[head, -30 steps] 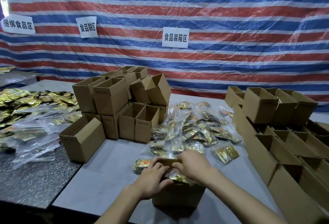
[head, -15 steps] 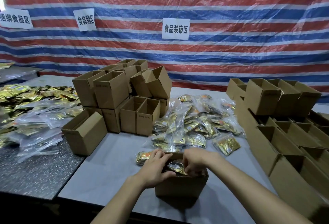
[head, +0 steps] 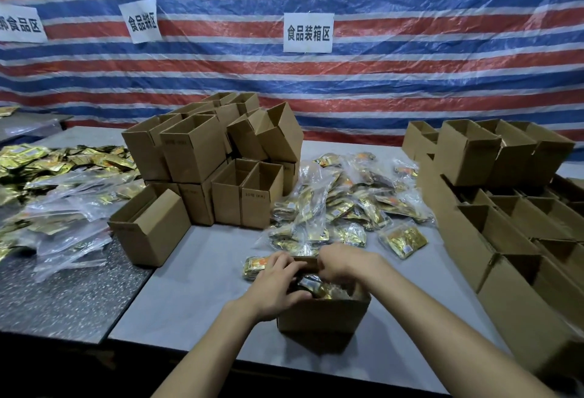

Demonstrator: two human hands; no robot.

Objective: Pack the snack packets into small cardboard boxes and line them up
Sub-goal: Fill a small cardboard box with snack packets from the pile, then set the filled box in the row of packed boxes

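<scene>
A small open cardboard box (head: 322, 318) stands near the table's front edge, with gold snack packets (head: 319, 287) showing in its top. My left hand (head: 275, 284) lies over the box's left rim, fingers curled down onto the packets. My right hand (head: 344, 263) reaches in from the right, its fingers bent into the box's far side; their tips are hidden. One loose packet (head: 254, 266) lies just left of the box. A heap of bagged gold packets (head: 341, 204) sits behind it.
Empty open boxes (head: 202, 157) are stacked at the centre-left, one (head: 151, 230) tipped on its side. Rows of boxes (head: 505, 223) fill the right side. More packets and clear bags (head: 57, 195) cover the left, speckled table. A striped tarp hangs behind.
Both hands have stayed on the box top, working the packets lower into it. The view has tilted up a little, so the box and hands sit lower in the picture.
</scene>
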